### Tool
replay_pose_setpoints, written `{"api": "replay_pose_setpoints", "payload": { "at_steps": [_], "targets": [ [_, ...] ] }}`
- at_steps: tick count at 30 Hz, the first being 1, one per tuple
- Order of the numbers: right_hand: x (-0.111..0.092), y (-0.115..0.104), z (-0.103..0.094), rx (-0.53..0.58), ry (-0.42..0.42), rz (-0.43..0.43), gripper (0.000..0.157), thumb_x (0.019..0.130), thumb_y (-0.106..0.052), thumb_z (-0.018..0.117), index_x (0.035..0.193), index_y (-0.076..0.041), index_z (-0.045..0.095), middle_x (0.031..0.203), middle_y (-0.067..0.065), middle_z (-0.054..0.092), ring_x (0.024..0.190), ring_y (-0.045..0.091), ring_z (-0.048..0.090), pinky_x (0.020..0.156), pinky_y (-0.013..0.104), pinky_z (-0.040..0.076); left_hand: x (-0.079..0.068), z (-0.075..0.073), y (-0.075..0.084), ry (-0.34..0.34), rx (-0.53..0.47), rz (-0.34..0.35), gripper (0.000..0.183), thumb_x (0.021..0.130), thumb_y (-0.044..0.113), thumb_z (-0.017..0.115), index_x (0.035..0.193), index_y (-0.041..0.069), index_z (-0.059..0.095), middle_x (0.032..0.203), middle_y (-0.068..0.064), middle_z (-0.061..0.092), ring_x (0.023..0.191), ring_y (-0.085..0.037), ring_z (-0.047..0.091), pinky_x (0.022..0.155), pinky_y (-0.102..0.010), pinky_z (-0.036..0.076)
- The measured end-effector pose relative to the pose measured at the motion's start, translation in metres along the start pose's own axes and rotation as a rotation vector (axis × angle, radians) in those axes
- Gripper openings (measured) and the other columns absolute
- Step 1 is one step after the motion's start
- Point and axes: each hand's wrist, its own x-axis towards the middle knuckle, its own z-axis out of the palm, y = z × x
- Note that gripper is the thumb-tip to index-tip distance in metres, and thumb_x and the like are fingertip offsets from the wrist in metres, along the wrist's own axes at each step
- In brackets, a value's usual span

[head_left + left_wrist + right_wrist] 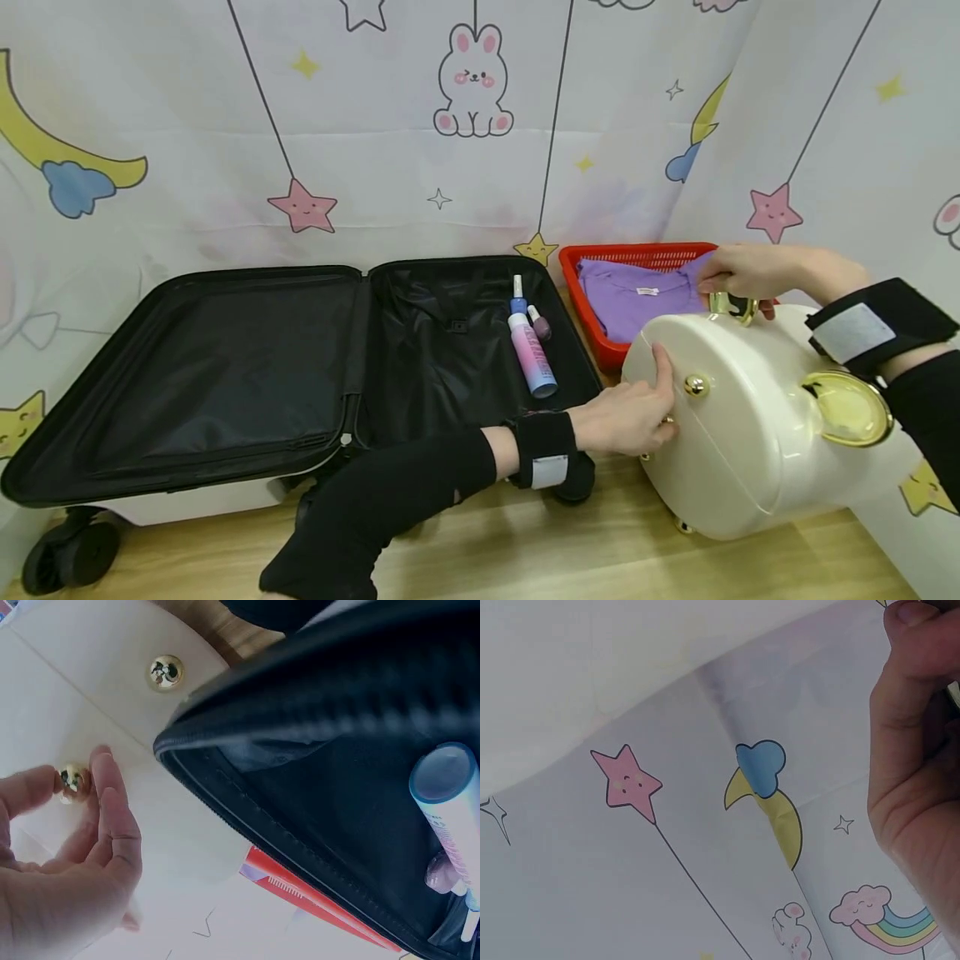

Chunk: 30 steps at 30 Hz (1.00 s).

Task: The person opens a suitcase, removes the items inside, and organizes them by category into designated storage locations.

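A glossy cream storage case [720, 450] with gold fittings and a rounded front stands on the floor at the right. My left hand [626, 414] is at its front, the index finger extended along the panel. In the left wrist view, the thumb and fingers pinch a round gold knob [73, 784]; a second gold knob [165, 673] sits beside it across a seam. On top of the case, my right hand [757, 271] grips the gold handle [746, 312]. The right wrist view shows that hand only at its edge, the handle mostly hidden.
An open black-lined suitcase [247, 358] lies to the left. In its right half are a pink-blue bottle [534, 357], a blue bottle with a white cap [517, 298] and a small purple bottle [539, 323]. Behind the case, a red basket [592, 321] holds purple clothing [626, 296].
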Motion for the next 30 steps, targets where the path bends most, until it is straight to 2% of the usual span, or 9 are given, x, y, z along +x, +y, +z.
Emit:
{"api": "replay_pose_setpoints", "payload": {
  "at_steps": [5,12,18,22,24,26,30],
  "targets": [
    [-0.002,0.002,-0.001,0.0,-0.005,0.006,0.022,0.105,-0.008,0.045,0.091,-0.007,0.061,0.071,-0.002,0.043,0.043,0.015,0.06,0.048,0.03,0.053,-0.007,-0.007,-0.011,-0.061,-0.067,0.038,0.105,0.096,0.027,0.067,0.158,0.001,-0.014,0.067,0.007,0.047,0.052,-0.005,0.048,0.049,-0.015,0.037],
    [-0.003,0.004,-0.001,-0.007,-0.003,0.005,0.023,0.105,-0.008,0.046,0.09,-0.008,0.063,0.068,-0.003,0.041,0.043,0.013,0.06,0.049,0.029,0.053,-0.015,-0.015,-0.025,-0.129,-0.084,0.114,0.103,0.095,0.025,0.069,0.162,0.01,-0.008,0.068,0.006,0.049,0.058,-0.005,0.047,0.054,-0.013,0.034],
    [-0.001,0.004,0.0,-0.008,-0.007,0.002,0.022,0.105,-0.008,0.046,0.09,-0.008,0.062,0.068,-0.003,0.042,0.044,0.014,0.061,0.049,0.029,0.053,-0.016,-0.016,-0.027,-0.154,-0.113,0.104,0.102,0.096,0.024,0.068,0.162,0.011,-0.008,0.07,0.005,0.052,0.061,-0.004,0.049,0.056,-0.012,0.037],
    [-0.002,0.005,0.001,-0.013,-0.004,-0.005,0.023,0.105,-0.007,0.045,0.091,-0.008,0.062,0.069,-0.003,0.041,0.043,0.013,0.06,0.048,0.029,0.053,-0.02,-0.026,-0.027,-0.19,-0.124,0.084,0.099,0.098,0.029,0.066,0.162,0.012,-0.007,0.075,0.003,0.058,0.066,-0.006,0.056,0.058,-0.014,0.041],
    [-0.002,0.005,0.001,-0.01,0.0,-0.012,0.023,0.105,-0.006,0.045,0.09,-0.008,0.062,0.068,-0.003,0.041,0.043,0.013,0.06,0.048,0.029,0.053,-0.024,-0.036,-0.03,-0.189,-0.107,0.072,0.094,0.098,0.033,0.065,0.163,0.012,0.0,0.082,0.002,0.067,0.072,-0.005,0.062,0.06,-0.015,0.044],
    [-0.001,0.005,0.001,-0.008,0.0,-0.016,0.023,0.105,-0.006,0.045,0.09,-0.007,0.062,0.068,-0.003,0.04,0.043,0.013,0.06,0.048,0.029,0.053,-0.028,-0.047,-0.038,-0.158,-0.109,0.058,0.086,0.098,0.034,0.065,0.161,0.012,0.011,0.089,0.0,0.073,0.078,-0.007,0.067,0.063,-0.015,0.047],
    [0.0,0.004,0.002,-0.008,-0.004,-0.012,0.024,0.105,-0.006,0.044,0.09,-0.008,0.062,0.067,-0.003,0.04,0.043,0.013,0.06,0.048,0.029,0.053,-0.03,-0.064,-0.065,-0.079,-0.097,0.005,0.067,0.1,0.024,0.061,0.156,0.007,0.027,0.1,-0.007,0.074,0.084,-0.015,0.069,0.07,-0.019,0.051]
  ]
}}
